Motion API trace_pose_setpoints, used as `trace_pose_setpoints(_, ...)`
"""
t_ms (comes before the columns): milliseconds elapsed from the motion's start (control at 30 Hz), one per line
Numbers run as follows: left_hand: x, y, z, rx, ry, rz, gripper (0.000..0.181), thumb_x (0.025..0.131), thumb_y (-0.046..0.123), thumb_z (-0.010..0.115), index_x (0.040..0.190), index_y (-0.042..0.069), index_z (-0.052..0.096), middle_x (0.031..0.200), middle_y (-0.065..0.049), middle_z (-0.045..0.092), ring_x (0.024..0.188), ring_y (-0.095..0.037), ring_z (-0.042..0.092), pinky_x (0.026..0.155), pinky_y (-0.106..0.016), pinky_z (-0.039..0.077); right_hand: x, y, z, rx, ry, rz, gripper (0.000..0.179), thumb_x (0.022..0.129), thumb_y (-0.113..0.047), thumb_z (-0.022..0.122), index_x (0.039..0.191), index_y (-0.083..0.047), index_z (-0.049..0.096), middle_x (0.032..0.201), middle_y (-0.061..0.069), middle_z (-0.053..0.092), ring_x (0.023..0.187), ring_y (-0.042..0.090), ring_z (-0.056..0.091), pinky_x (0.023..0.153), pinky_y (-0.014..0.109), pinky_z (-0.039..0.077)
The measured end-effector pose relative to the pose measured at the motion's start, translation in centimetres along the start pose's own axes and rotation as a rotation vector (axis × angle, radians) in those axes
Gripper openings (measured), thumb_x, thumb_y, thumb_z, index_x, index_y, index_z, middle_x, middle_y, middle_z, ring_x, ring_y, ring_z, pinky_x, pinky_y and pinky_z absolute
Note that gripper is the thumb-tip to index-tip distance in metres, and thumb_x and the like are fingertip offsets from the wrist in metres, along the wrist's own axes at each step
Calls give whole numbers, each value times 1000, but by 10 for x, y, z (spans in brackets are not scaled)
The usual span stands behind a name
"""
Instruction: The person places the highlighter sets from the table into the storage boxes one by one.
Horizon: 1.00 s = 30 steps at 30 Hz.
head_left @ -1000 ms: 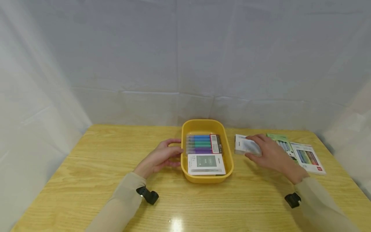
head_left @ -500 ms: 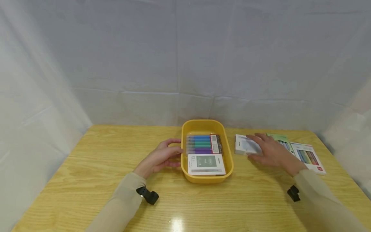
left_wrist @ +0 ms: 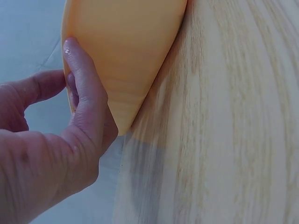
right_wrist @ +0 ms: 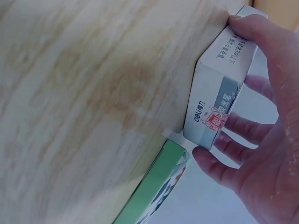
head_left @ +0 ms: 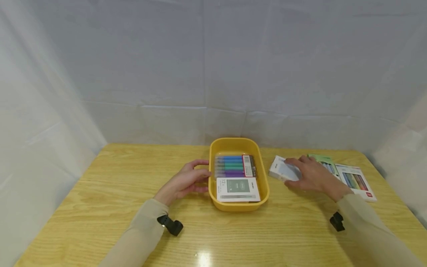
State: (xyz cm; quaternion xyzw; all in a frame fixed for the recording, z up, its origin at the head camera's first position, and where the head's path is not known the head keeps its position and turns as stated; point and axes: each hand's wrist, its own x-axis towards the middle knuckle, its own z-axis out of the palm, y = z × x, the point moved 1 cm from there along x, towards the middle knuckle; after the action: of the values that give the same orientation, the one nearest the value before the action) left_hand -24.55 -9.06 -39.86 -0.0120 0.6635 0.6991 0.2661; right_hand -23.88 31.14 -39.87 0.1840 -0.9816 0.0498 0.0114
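Note:
My left hand (head_left: 190, 180) rests against the left side of a yellow plastic tray (head_left: 263, 193), its fingertips at the rim and outer wall. Inside the tray lie a clear pack of blue, green and purple pens (head_left: 230, 166) and a white box (head_left: 238, 190) with a grey-green panel. To the right, my right hand (head_left: 311, 174) grips a white-and-grey highlighter box (right_wrist: 210, 100) between thumb and fingers. In the head view that highlighter box stands angled on the table, its right part covered by the hand.
Right of the highlighter box lies a green panda-print box (head_left: 328, 165), partly behind my right hand. Beside it is a white box with a window of coloured sticks (head_left: 358, 181). A pale curtain (head_left: 166, 122) hangs behind the wooden table (head_left: 126, 174).
The highlighter box has turned at an angle on the table, its left end swinging toward me. My right hand has shifted on it. The left hand and tray look the same.

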Motion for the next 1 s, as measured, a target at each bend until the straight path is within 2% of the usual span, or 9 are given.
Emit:
trace_pose_setpoints(333,2,-2,-1,7,1,-5,58,98,11,60,150,7,37,121,-14,62,98,-19,63,69,-28,61,-2,-1,4,-11,9,28,79,81,-58,77,141,-12,56,115,21,64,89,30,61,72,49,54)
trace_pose_setpoints(533,3,-2,-1,6,2,-2,57,98,11,59,150,7,36,122,-14,63,98,-18,64,69,-28,61,-7,-2,2,10,23,38,80,82,-59,76,142,-10,56,115,21,62,89,30,61,68,46,54)
trace_pose_setpoints(733,2,-2,-1,10,2,-5,56,99,11,58,150,7,36,124,-16,62,99,-19,64,69,-28,61,-13,-5,-3,18,57,43,80,83,-59,76,143,-11,55,121,22,62,96,35,62,72,50,55)
trace_pose_setpoints(1000,2,-2,-2,11,-11,3,56,99,12,58,151,7,35,124,-16,62,100,-19,64,70,-28,62,-18,-8,-13,22,116,15,77,83,-54,79,143,-11,55,119,23,63,97,36,62,77,54,56)
